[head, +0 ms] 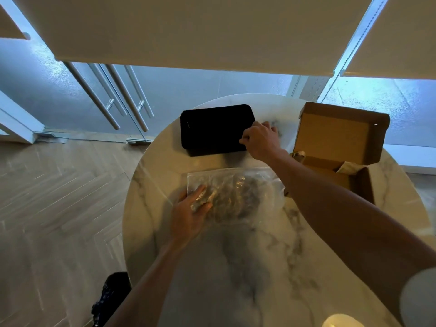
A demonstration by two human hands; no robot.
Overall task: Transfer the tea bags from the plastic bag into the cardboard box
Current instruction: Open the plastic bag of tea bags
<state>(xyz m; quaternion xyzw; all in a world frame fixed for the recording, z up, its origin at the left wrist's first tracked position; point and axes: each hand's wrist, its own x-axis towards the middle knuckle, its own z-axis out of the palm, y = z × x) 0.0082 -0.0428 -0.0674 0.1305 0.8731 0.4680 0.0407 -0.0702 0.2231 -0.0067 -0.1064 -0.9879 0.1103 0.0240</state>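
Seemingly barely started: left hand [191, 213] grips the full plastic bag [233, 197]; right hand [260, 140], fingers curled, grip unclear; cardboard box [339, 142] open.

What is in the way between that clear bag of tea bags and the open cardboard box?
Only the person's own right forearm crosses that gap, reaching to the black tray, which the right hand touches. The plastic bag, held by the left hand, lies just left of the cardboard box, whose lid stands open. Nothing else on the marble table blocks it.
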